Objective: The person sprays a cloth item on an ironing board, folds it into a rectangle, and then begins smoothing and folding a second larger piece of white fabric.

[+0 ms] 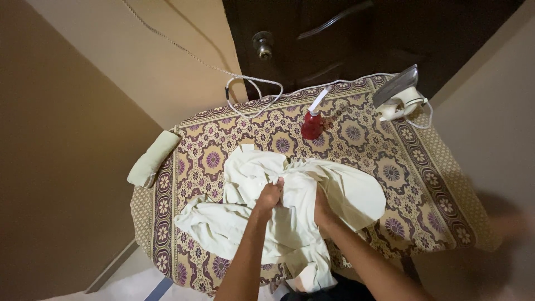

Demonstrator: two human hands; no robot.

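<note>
Head view, looking straight down. My left hand [270, 196] is closed into a fist on a bunch of the cream cloth [290, 209], pinching a fold near its middle. My right hand [321, 209] sits just beside it at three o'clock, fingers tucked into the fabric; it looks like it's gripping too, though the cloth hides the fingertips.

The cloth lies crumpled in the centre of the table [423, 184], on a patterned cover of purple and gold medallions. One flap trails off toward eight o'clock, another bulges toward three o'clock, and a tail hangs over the near edge at six o'clock.

It looks light, soft and limp to me. It'll sag wherever I'm not holding it, so an edge or seam seems the better place to grip than this bunched middle. Not slippery, not fragile, I'd judge.

At twelve o'clock from my hands stands a red spray bottle [312, 124] with a white nozzle. At two o'clock, by the far corner, the iron [398, 93] rests on its heel, its white cord [253, 89] looping along the far edge. At nine o'clock a rolled pale cloth [151, 158] sits on the table's left rim. Beyond the table, a dark door [334, 33] with a round knob.
</note>
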